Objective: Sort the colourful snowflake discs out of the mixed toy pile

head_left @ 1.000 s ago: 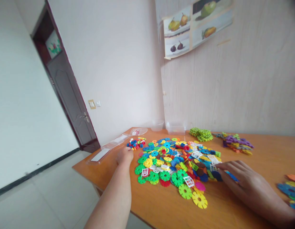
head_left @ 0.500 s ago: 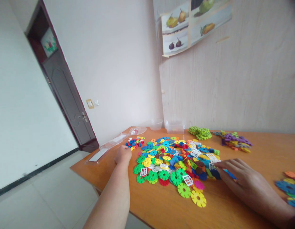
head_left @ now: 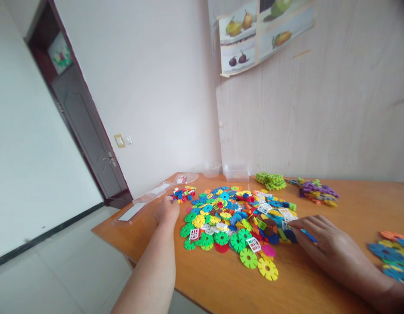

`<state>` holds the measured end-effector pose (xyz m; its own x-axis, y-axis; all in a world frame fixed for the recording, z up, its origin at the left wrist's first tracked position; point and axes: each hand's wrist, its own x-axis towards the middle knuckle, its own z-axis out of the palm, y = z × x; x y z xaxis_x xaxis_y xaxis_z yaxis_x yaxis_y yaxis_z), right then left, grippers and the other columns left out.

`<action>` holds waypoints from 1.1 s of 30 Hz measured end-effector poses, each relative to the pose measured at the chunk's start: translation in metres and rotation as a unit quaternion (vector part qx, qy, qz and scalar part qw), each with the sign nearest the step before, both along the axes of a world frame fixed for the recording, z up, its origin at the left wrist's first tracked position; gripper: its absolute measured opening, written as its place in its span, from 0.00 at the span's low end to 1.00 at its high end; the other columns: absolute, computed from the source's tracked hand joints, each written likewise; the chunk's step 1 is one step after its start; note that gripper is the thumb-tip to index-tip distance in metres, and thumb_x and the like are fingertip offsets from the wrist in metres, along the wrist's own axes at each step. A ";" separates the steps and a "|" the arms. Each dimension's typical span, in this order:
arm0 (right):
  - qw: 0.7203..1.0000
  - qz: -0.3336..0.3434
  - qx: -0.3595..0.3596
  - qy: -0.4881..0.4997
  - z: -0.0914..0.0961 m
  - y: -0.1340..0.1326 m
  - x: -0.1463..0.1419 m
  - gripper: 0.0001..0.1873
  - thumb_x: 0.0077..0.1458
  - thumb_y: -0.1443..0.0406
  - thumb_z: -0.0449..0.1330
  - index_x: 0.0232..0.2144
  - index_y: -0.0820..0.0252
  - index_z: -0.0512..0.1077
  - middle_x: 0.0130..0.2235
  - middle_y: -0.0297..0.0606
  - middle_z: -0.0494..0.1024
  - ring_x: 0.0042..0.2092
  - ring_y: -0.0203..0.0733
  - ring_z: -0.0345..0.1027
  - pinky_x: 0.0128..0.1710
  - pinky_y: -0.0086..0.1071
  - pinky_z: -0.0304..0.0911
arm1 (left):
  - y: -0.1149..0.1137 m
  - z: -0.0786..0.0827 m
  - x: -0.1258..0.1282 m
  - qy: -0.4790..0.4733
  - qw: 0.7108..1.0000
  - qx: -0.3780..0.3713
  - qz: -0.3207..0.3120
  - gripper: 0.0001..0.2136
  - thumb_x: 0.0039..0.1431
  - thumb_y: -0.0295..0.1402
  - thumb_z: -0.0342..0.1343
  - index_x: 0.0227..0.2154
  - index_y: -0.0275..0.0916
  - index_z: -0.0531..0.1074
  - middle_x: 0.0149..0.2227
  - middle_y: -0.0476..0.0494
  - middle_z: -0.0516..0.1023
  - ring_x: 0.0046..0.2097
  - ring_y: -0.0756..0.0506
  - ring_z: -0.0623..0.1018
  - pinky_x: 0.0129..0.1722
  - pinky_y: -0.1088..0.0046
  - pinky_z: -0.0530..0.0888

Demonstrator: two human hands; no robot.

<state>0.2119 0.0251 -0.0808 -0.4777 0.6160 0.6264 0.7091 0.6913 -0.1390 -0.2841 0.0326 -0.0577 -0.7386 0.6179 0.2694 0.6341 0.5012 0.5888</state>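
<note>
My left hand (head_left: 168, 210) is closed at the near edge of a small heap of toy bricks (head_left: 183, 195) in red, blue, white and yellow. Its fingertips point away from me, so anything between them is hidden. On the right, my right hand (head_left: 324, 240) curls over the edge of a large mixed pile, with a blue toy brick (head_left: 309, 236) showing under its fingers. Slotted plastic discs, such as a yellow disc (head_left: 268, 268) and a green disc (head_left: 248, 258), make up most of that pile. A white lattice window piece (head_left: 253, 244) lies on top among loose bricks.
Green interlocking pieces (head_left: 270, 180) and purple interlocking pieces (head_left: 320, 192) stand stacked at the back. More discs (head_left: 390, 253) lie at the far right. A clear plastic box (head_left: 237, 173) rests against the wall, and a clear lid (head_left: 133, 212) lies along the wooden table's (head_left: 146, 237) left edge.
The whole view has shifted slightly, so everything sits a little further left. Both hands stay at nearly the same spots; the blue brick under my right fingers shows a bit more clearly.
</note>
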 end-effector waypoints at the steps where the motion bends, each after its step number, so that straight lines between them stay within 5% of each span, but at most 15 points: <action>1: 1.000 0.001 0.002 -0.001 0.001 0.000 -0.001 0.14 0.65 0.57 0.54 0.46 0.54 0.75 0.43 0.41 0.79 0.45 0.47 0.73 0.44 0.39 0.70 | 0.000 0.003 0.005 0.006 1.000 0.017 -0.002 0.11 0.60 0.41 0.52 0.42 0.44 0.72 0.41 0.41 0.82 0.42 0.38 0.80 0.39 0.64 0.70; 8: 1.000 -0.005 0.010 0.000 0.006 -0.003 -0.005 0.13 0.65 0.59 0.53 0.43 0.55 0.75 0.41 0.42 0.80 0.44 0.47 0.72 0.43 0.40 0.70 | -0.001 0.026 0.058 0.055 0.974 0.174 -0.135 0.10 0.62 0.35 0.51 0.44 0.41 0.73 0.47 0.42 0.80 0.48 0.44 0.78 0.48 0.71 0.71; 17: 1.000 -0.006 0.003 -0.002 0.010 -0.005 -0.008 0.13 0.65 0.61 0.52 0.42 0.55 0.75 0.40 0.41 0.79 0.44 0.47 0.72 0.43 0.39 0.69 | -0.002 0.081 0.131 -0.062 0.931 0.158 -0.324 0.12 0.59 0.36 0.55 0.43 0.38 0.75 0.41 0.42 0.82 0.42 0.44 0.80 0.42 0.71 0.74; 26: 1.000 -0.004 -0.009 0.008 0.014 -0.008 -0.010 0.12 0.65 0.62 0.52 0.43 0.55 0.75 0.39 0.41 0.80 0.43 0.46 0.71 0.42 0.39 0.69 | -0.011 0.046 0.155 -0.087 0.901 -0.004 -0.425 0.11 0.56 0.33 0.55 0.40 0.38 0.77 0.40 0.44 0.82 0.41 0.45 0.80 0.40 0.73 0.74; 33: 1.000 0.001 -0.007 0.015 0.016 -0.010 -0.010 0.12 0.64 0.62 0.53 0.42 0.54 0.76 0.39 0.41 0.80 0.43 0.45 0.72 0.41 0.37 0.69 | -0.018 0.047 0.143 -0.061 0.873 -0.088 -0.475 0.16 0.50 0.33 0.59 0.43 0.39 0.77 0.39 0.45 0.81 0.40 0.43 0.79 0.36 0.74 0.74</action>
<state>0.2019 0.0149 -0.0646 -0.4596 0.6245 0.6315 0.7034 0.6901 -0.1705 -0.1406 0.0145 -0.0103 0.1141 0.9915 0.0627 0.7512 -0.1274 0.6477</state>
